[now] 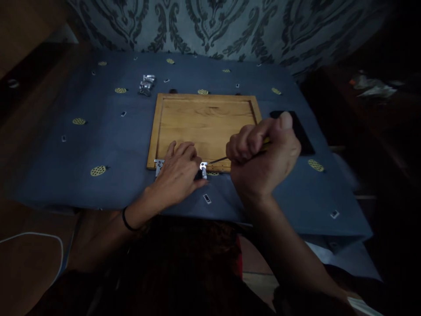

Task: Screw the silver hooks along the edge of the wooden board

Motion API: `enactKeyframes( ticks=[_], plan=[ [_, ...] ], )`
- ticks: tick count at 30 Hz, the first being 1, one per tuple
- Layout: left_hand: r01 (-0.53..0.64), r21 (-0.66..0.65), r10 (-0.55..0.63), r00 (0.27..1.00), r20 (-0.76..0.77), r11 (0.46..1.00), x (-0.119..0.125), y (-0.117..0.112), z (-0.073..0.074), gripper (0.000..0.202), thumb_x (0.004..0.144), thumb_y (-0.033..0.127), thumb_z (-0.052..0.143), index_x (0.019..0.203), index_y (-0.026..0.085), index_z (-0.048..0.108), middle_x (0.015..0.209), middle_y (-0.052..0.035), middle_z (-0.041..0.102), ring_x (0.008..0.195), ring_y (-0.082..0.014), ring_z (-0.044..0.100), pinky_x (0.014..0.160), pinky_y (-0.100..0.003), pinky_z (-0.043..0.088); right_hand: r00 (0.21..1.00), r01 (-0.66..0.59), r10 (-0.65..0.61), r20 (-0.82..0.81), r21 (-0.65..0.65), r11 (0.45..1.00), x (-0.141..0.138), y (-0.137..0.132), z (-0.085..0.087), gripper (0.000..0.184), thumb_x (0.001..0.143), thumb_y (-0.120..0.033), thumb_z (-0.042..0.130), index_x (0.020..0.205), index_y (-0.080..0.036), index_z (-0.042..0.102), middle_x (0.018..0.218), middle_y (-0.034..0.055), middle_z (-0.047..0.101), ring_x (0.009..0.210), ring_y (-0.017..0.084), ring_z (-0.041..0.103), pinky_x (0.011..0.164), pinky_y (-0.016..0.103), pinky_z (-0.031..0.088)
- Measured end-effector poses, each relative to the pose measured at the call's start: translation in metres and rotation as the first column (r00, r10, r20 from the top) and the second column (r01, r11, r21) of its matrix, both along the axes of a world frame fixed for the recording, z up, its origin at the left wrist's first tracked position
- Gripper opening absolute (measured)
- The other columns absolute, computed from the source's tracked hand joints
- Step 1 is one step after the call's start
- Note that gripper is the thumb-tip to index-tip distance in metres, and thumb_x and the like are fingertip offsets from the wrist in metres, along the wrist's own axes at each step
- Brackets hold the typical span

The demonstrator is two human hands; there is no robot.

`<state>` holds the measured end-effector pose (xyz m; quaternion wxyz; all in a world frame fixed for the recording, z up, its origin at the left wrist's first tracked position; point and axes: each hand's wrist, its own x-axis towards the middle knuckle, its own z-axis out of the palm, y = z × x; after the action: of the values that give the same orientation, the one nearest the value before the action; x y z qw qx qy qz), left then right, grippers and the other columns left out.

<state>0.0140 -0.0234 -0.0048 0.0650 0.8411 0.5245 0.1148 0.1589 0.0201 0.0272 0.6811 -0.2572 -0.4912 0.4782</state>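
A wooden panel (pixel 204 123) with a raised frame lies flat on the cloth-covered table. Two metal hinges sit along its near edge: a left hinge (pixel 159 165) and a right hinge (pixel 204 169). My left hand (pixel 179 171) bends over this edge between them, its thumb and fingers closed around the right hinge; part of the grip is hidden. Wrapped in a fist, my right hand (pixel 265 153) grips a screwdriver (pixel 217 160). A little yellow of its handle shows between the fingers, and its thin dark shaft points left, with the tip at the right hinge.
Several more metal hinges (pixel 147 85) lie in a pile behind the panel's left corner. A dark flat object (pixel 301 134) is on the table to the right, partly behind my right hand. The blue patterned tablecloth (pixel 112 149) reaches a patterned curtain or wall covering (pixel 210 26) at the back.
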Motion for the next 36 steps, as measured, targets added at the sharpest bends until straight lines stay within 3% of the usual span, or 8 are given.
enactKeyframes(
  ticks=[6, 14, 21, 25, 36],
  plan=[
    [-0.010, 0.007, 0.010, 1.000, -0.009, 1.000, 0.000, 0.000, 0.000, 0.040, 0.085, 0.044, 0.085, 0.104, 0.010, 0.073, 0.123, -0.0169, 0.069, 0.140, -0.0386, 0.052, 0.122, -0.061, 0.036, 0.995, -0.012, 0.011, -0.101, -0.008, 1.000, -0.012, 0.002, -0.006, 0.065, 0.085, -0.063, 0.074, 0.047, -0.023, 0.039, 0.041, -0.0090, 0.025, 0.034, 0.005, 0.020, 0.033, 0.023, 0.019],
    [-0.001, 0.020, 0.002, 1.000, -0.017, 1.000, 0.000, 0.000, -0.002, 0.042, 0.085, 0.048, 0.084, 0.103, 0.012, 0.072, 0.123, -0.0167, 0.069, 0.140, -0.0396, 0.052, 0.121, -0.063, 0.035, 0.996, -0.002, 0.004, -0.086, 0.028, 1.000, -0.017, 0.004, -0.008, 0.067, 0.088, -0.064, 0.070, 0.048, -0.023, 0.037, 0.044, -0.0088, 0.024, 0.036, 0.006, 0.023, 0.034, 0.023, 0.021],
    [-0.049, 0.105, 0.036, 0.992, 0.120, 0.993, -0.036, -0.002, 0.009, 0.066, 0.079, 0.064, 0.084, 0.118, 0.014, 0.066, 0.127, -0.0149, 0.065, 0.136, -0.0379, 0.053, 0.115, -0.055, 0.044, 0.994, -0.009, 0.012, -0.111, 0.029, 1.000, -0.017, 0.004, -0.009, 0.066, 0.087, -0.061, 0.074, 0.048, -0.022, 0.038, 0.044, -0.0081, 0.026, 0.036, 0.005, 0.024, 0.035, 0.024, 0.018],
    [-0.011, 0.060, 0.007, 0.997, 0.072, 0.998, -0.045, -0.004, 0.008, 0.062, 0.075, 0.059, 0.089, 0.114, 0.015, 0.068, 0.129, -0.0142, 0.065, 0.139, -0.0395, 0.050, 0.117, -0.057, 0.042, 0.995, -0.017, 0.021, -0.098, 0.043, 0.999, -0.017, 0.001, -0.010, 0.064, 0.090, -0.058, 0.072, 0.049, -0.021, 0.039, 0.044, -0.0075, 0.029, 0.037, 0.006, 0.027, 0.036, 0.024, 0.019],
    [-0.012, -0.036, 0.014, 0.999, 0.052, 0.999, -0.028, 0.000, 0.002, 0.053, 0.077, 0.048, 0.090, 0.113, 0.014, 0.071, 0.131, -0.0145, 0.064, 0.144, -0.0397, 0.045, 0.122, -0.060, 0.034, 0.992, -0.029, 0.034, -0.122, 0.045, 0.999, -0.014, 0.000, -0.011, 0.061, 0.091, -0.055, 0.073, 0.051, -0.021, 0.043, 0.045, -0.0069, 0.034, 0.039, 0.006, 0.029, 0.038, 0.025, 0.020]
  ],
)
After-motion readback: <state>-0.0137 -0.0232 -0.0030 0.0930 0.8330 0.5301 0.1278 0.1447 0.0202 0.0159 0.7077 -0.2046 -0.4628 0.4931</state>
